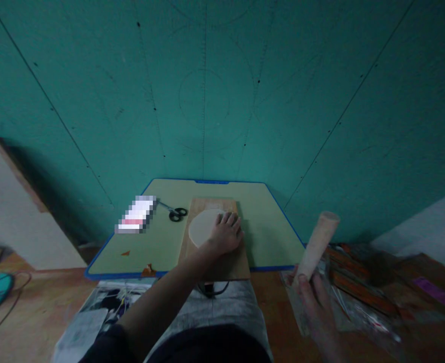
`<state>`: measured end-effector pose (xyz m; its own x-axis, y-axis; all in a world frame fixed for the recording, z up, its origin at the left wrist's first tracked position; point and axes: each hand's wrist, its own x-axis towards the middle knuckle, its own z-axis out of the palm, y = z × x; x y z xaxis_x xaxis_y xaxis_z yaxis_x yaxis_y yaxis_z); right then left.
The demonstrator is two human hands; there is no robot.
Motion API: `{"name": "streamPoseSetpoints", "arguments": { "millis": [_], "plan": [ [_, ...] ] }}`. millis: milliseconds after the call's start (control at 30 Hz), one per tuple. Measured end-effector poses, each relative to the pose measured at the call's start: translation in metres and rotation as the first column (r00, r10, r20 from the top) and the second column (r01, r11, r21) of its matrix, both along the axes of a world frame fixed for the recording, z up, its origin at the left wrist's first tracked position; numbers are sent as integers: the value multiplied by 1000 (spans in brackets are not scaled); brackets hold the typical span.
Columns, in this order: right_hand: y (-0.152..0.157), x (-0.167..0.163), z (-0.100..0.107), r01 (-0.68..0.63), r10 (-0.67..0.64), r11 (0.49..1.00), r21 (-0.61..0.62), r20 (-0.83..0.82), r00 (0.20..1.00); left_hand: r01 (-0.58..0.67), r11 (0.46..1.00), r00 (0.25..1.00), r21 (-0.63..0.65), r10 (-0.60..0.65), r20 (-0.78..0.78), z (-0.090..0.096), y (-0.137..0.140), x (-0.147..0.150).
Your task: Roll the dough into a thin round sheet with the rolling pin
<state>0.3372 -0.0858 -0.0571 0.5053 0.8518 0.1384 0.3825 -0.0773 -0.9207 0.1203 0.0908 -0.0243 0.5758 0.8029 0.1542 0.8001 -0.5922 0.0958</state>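
Note:
My left hand [228, 233] lies palm down with its fingers a little spread. It rests over the right part of a thin, pale round sheet [203, 228], like rolled-out dough or clay; I cannot tell which. Under the sheet is a wooden board [222, 266] on a small pale-green table [271, 222] with a blue rim. Off the table's right front corner, my right hand [315, 302] is wrapped around the lower end of a wooden rolling pin [317, 244]. The pin is tilted, its upper end leaning right.
Black-handled scissors [176, 214] and a blurred-out phone-like rectangle [137, 214] lie left of the board. Brown scraps [148, 270] sit by the front edge. A green wall [222, 101] stands behind the table. Plastic-wrapped items [374, 317] cover the floor at right.

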Motion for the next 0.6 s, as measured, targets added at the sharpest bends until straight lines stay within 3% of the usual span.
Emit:
{"name": "streamPoseSetpoints", "arguments": {
  "millis": [133,333,600],
  "plan": [
    [5,2,-6,-47,48,998,32,-50,998,0,1000,999,23,1,-45,9,-6,2],
    [3,-4,3,-85,87,996,37,-55,995,-100,995,985,-18,96,-144,23,-18,11],
    [3,-5,8,-53,54,999,11,-64,996,-19,995,987,-99,3,-161,38,-35,5]
  ]
}}
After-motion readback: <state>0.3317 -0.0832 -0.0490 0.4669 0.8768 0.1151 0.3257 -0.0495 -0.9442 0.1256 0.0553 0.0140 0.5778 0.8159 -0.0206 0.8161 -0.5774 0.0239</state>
